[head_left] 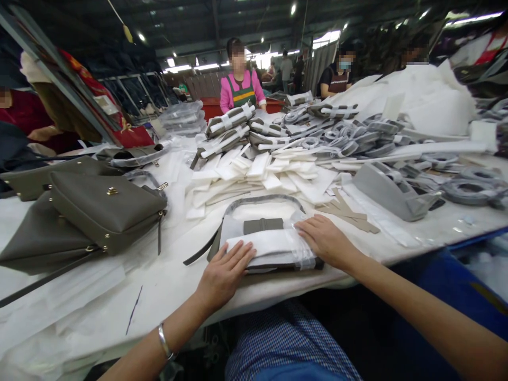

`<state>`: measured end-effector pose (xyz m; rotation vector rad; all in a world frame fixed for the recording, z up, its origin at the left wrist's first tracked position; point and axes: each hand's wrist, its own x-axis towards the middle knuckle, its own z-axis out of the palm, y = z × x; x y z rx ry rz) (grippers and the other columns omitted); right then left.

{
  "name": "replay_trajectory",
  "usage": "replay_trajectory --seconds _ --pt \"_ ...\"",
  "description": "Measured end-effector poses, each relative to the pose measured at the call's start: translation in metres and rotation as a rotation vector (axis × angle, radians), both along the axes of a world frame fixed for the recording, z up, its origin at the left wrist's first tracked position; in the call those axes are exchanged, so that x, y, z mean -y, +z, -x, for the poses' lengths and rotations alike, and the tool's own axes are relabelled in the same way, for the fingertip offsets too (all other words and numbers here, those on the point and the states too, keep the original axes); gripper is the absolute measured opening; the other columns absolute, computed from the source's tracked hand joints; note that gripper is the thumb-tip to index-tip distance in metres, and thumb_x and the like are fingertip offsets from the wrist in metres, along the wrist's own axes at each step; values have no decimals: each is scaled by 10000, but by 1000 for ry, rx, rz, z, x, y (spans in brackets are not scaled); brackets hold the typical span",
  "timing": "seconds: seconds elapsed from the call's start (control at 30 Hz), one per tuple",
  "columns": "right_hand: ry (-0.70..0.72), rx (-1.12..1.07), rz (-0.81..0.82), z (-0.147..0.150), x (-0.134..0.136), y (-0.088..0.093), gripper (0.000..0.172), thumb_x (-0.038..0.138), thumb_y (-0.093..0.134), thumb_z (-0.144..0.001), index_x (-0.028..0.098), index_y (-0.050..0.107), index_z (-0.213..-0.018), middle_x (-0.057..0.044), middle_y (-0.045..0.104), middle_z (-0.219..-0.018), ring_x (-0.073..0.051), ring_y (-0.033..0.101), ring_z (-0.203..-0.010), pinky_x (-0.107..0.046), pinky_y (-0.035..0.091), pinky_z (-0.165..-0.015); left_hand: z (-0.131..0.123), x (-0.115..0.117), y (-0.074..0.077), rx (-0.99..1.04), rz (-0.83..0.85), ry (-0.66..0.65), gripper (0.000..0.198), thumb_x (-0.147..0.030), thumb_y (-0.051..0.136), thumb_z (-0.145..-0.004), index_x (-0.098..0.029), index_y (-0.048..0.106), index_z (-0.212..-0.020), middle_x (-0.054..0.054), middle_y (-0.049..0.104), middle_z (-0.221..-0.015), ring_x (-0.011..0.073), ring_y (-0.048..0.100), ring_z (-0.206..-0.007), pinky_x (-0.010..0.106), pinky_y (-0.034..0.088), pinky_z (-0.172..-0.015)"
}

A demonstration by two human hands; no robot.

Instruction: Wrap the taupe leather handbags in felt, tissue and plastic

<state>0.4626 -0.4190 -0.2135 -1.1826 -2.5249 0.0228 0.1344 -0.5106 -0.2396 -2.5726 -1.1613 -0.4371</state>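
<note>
Bag point(263, 226) sits at 12 o'clock. Left hand point(226, 272) lies flat at its 8, gripping nothing, probably pinning foam point(273, 241); right hand point(327, 238) curves over plastic point(305, 256) at 3, can't tell if pinching.

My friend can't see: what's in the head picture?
A person's left hand and right hand rest on an olive-grey handbag, partly wrapped in white sheeting, on a white-covered table. More olive-grey handbags lie to the left; flat white strips are piled behind.
</note>
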Motion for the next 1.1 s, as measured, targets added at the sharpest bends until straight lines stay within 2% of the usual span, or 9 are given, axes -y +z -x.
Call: replay_trajectory --seconds 0.1,0.2,0.27,0.33,0.4,0.53,0.73,0.9,1.1 --pt "-29 -92 -19 2 16 9 333 311 423 -1008 195 683 -1179 -123 718 -1160 -300 620 -1112 -525 384 -1083 1 -1 1 24 17 -12 495 -160 450 -1001 -185 405 -1493 93 500 -1493 245 423 -1414 499 364 -1173" --pt "-38 -303 66 12 53 14 317 369 455 -999 236 685 -1171 -102 712 -1180 -289 621 -1123 -456 450 -1034 2 -2 2 20 46 -18 501 -165 458 -1000 -194 399 -1497 91 510 -1486 233 423 -1415 489 373 -1169" --pt "-31 -438 316 24 80 9 290 402 461 -997 260 694 -1096 -74 740 -1051 -256 675 -965 -394 525 -898 3 -2 4 -2 62 -18 503 -154 444 -1001 -193 389 -1500 87 495 -1498 225 411 -1423 484 366 -1173" --pt "-59 -559 658 37 100 -3 273 450 487 -980 266 685 -1013 -39 737 -874 -225 682 -773 -361 550 -752 4 -2 7 -32 81 -25 511 -164 448 -1001 -183 372 -1507 86 469 -1519 226 392 -1435 484 350 -1181" --pt "-106 -714 921 49 110 -20 280 500 534 -945 253 665 -950 -19 703 -779 -215 662 -720 -344 545 -700 6 -2 10 -57 114 -40 559 -227 505 -989 -171 341 -1521 95 434 -1542 242 356 -1454 491 331 -1189" --pt "-170 -1070 1101 63 112 -37 344 560 671 -840 221 616 -865 -17 673 -849 -222 646 -885 -356 525 -853 11 -5 15 -105 182 -79 652 -171 513 -957 -188 257 -1556 89 368 -1581 229 303 -1478 454 326 -1196" --pt "-186 -1369 1489 66 124 -21 370 523 772 -777 193 640 -881 -93 672 -1169 -257 601 -1201 -416 440 -1069 13 -9 13 -67 126 -100 617 -105 443 -971 -211 269 -1553 72 436 -1542 202 378 -1439 428 408 -1155" --pt "-143 -1535 1532 79 125 -13 317 407 835 -720 194 657 -874 -40 658 -1043 -234 590 -1185 -386 414 -1090 12 -7 8 -23 81 -103 627 -57 394 -955 -223 285 -1550 60 449 -1532 202 414 -1418 425 424 -1145" --pt "-284 -1879 1382 112 128 -23 310 150 778 -562 222 572 -783 9 633 -868 -206 618 -1048 -358 423 -1035 10 -11 12 -20 -24 -103 600 -158 398 -992 -251 254 -1566 26 463 -1521 202 515 -1344 363 470 -1097"
